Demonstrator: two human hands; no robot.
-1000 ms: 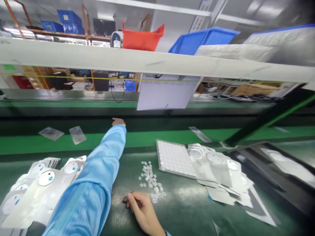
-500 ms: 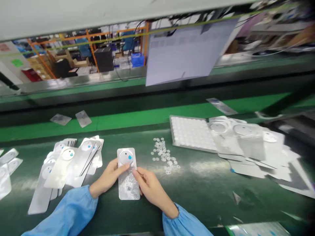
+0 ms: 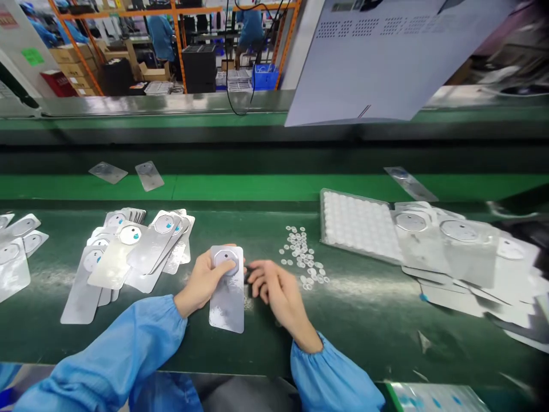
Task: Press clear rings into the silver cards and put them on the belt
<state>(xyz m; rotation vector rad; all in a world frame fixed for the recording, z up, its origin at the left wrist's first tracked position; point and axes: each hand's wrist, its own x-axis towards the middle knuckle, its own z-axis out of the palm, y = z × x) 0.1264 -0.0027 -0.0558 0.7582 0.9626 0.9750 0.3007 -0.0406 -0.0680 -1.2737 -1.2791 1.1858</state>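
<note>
My left hand grips a flat, silver-grey rectangular card with rounded corners. The thumb presses on the round area near its top, and the other fingers are hidden behind it. Just off the card's right edge is my right hand, its fingers loosely bent and apart, with nothing visible in them. Small whitish rings lie scattered on the dark green bench beyond that hand. To the left, a fanned pile of similar cards shows round windows, several with blue marks.
A clear tray of white round pieces stands at right, touching a heap of cards. More cards lie at far left. A hanging white panel covers part of the background. Loose clear pieces rest on the green strip.
My right hand has let go of the card's right edge and moved slightly right. My left thumb has shifted up onto the card's round area. The view has tilted downward.
</note>
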